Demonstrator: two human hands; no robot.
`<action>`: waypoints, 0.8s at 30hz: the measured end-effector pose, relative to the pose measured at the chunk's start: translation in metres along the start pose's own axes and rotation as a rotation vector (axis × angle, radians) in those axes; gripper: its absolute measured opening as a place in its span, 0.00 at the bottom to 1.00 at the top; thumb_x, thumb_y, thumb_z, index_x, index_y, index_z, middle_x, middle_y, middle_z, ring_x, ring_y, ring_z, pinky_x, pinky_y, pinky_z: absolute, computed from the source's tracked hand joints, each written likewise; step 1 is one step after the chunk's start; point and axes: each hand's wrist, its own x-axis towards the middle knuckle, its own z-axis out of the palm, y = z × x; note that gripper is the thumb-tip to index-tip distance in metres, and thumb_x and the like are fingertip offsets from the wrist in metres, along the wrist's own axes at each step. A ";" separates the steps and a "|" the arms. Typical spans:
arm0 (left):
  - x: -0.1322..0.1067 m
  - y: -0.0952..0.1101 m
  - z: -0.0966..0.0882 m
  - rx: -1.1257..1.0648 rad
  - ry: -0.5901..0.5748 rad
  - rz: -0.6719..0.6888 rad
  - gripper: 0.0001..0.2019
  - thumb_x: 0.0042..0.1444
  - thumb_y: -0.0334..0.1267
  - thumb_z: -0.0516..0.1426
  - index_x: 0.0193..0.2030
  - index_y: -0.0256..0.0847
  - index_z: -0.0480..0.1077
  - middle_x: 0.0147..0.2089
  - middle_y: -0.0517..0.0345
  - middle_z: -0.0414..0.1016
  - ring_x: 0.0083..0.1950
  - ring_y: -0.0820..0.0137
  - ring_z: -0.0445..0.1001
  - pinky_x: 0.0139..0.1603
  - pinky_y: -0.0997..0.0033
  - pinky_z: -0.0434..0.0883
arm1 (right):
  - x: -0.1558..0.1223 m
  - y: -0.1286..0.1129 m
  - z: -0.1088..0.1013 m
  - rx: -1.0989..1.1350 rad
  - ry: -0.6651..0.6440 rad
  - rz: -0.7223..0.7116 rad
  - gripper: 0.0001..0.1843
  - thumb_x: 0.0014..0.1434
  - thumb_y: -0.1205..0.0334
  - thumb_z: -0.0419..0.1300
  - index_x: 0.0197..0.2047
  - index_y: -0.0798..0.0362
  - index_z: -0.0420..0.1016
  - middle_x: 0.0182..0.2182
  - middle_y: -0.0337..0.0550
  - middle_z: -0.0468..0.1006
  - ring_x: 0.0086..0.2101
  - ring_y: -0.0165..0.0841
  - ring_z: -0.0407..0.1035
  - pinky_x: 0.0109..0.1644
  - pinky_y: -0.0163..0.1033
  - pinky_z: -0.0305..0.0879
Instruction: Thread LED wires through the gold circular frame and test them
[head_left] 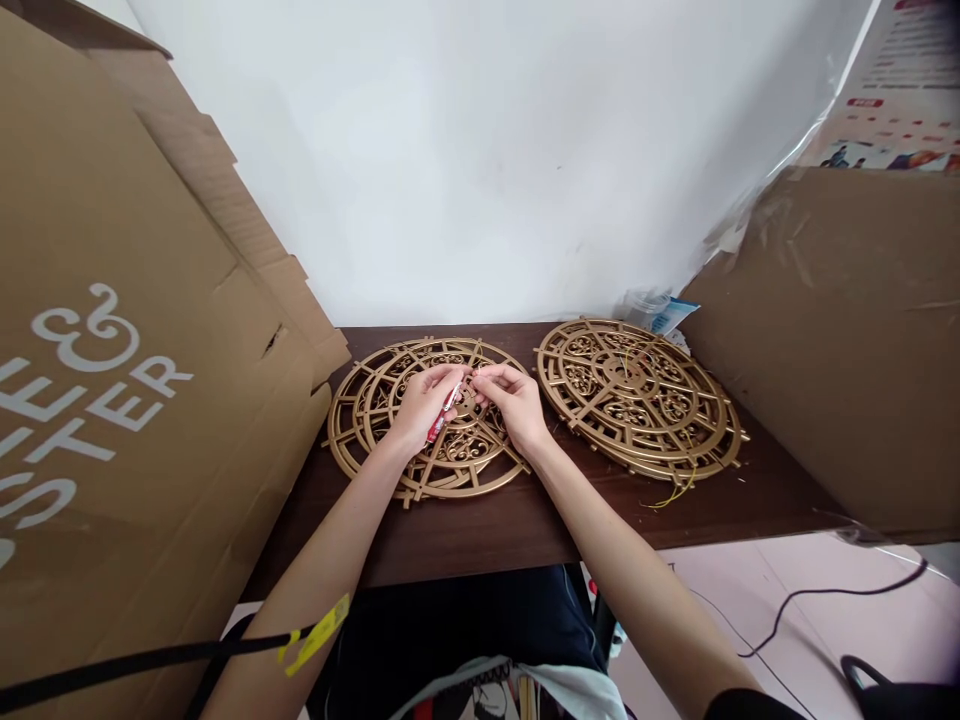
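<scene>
Two stacks of round gold openwork panels lie on the dark table. Over the left stack [431, 480], near its hub, my hands meet with the fingertips almost touching. My left hand [429, 402] is closed around a slim red tool [441, 424] with a silver part; its exact kind is hard to make out. The thumb and fingers of my right hand [512, 400] are pinched together at the same spot, and what they hold is too small to tell. The right stack [637, 400] has thin yellow string [679, 490] on it, trailing over its front edge.
A large cardboard box [112, 350] stands at the left, another cardboard box [840, 350] at the right. Behind the right stack are a clear plastic cup [643, 305] and a blue packet [673, 315]. A white wall [487, 170] rises behind the table [480, 545]. A black cable [832, 592] hangs at lower right.
</scene>
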 end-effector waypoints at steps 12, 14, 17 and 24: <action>0.002 -0.003 -0.004 -0.018 -0.082 0.046 0.15 0.48 0.39 0.65 0.43 0.36 0.77 0.33 0.54 0.73 0.30 0.73 0.71 0.19 0.79 0.67 | -0.001 -0.001 0.001 -0.055 0.026 -0.002 0.17 0.42 0.50 0.72 0.31 0.53 0.78 0.26 0.38 0.78 0.26 0.28 0.69 0.33 0.36 0.68; 0.003 -0.002 -0.005 -0.010 -0.094 0.054 0.15 0.49 0.39 0.65 0.43 0.36 0.76 0.33 0.55 0.73 0.30 0.73 0.71 0.20 0.79 0.68 | 0.000 -0.001 0.001 -0.060 0.037 0.001 0.17 0.42 0.50 0.72 0.30 0.53 0.78 0.26 0.38 0.78 0.26 0.27 0.68 0.33 0.35 0.67; 0.003 -0.003 -0.006 0.008 -0.104 0.067 0.13 0.50 0.39 0.64 0.41 0.35 0.76 0.33 0.55 0.72 0.30 0.74 0.71 0.20 0.79 0.69 | 0.001 0.000 0.000 -0.071 0.039 0.001 0.16 0.42 0.51 0.72 0.30 0.54 0.78 0.25 0.37 0.77 0.25 0.27 0.66 0.32 0.35 0.65; 0.004 -0.005 -0.006 0.031 -0.100 0.080 0.13 0.51 0.39 0.64 0.42 0.35 0.75 0.34 0.54 0.72 0.31 0.73 0.71 0.20 0.78 0.70 | 0.001 0.000 -0.002 -0.050 0.024 0.011 0.16 0.42 0.52 0.72 0.30 0.54 0.79 0.25 0.38 0.78 0.25 0.27 0.67 0.32 0.35 0.65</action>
